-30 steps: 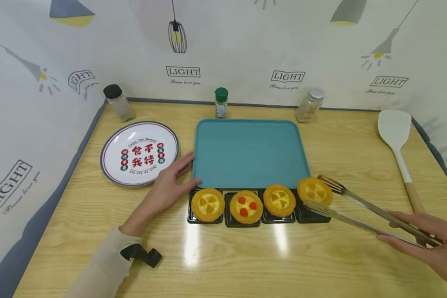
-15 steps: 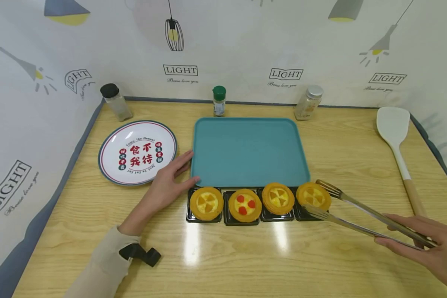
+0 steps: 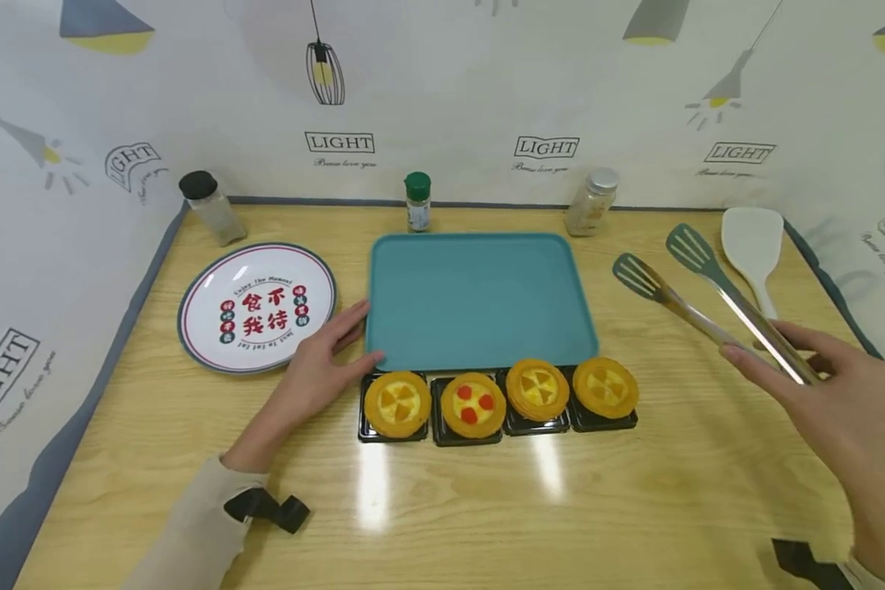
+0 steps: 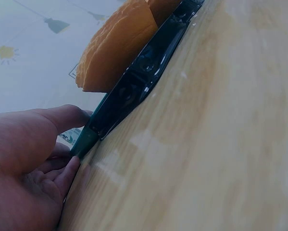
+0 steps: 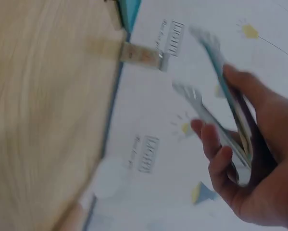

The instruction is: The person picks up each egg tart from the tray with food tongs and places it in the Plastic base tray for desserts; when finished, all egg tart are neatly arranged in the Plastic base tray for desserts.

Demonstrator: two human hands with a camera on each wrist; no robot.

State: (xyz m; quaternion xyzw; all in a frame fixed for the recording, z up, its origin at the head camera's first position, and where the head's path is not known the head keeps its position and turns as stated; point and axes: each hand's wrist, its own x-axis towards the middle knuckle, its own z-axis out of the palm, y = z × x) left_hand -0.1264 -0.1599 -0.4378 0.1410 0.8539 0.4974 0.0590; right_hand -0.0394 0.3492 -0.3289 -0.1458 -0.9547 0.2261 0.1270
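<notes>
My right hand [image 3: 844,393] grips metal tongs [image 3: 760,319], whose slotted tips stand apart with nothing between them, right of the tray. The right wrist view shows the fingers curled round the tongs [image 5: 230,110]. My left hand [image 3: 320,373] rests at the near left corner of a blue tray [image 3: 479,303], its thumb on the rim and its fingers along the side. Along the tray's near edge several egg tarts [image 3: 397,404] lie in a row on black plastic bases [image 3: 467,439]; one tart [image 3: 474,406] has red dots, the others yellow wedges.
An oval plate [image 3: 206,328] with red characters lies left of the tray. Behind stand a black-capped jar [image 3: 214,209], a green-capped bottle [image 3: 418,201] and a silver-capped jar [image 3: 592,202]. A white spatula [image 3: 752,246] lies at the right, partly behind the tongs.
My right hand has drawn the tongs off the rightmost tart and swung them up and to the right; that tart stays on its base. The left hand keeps its place at the tray.
</notes>
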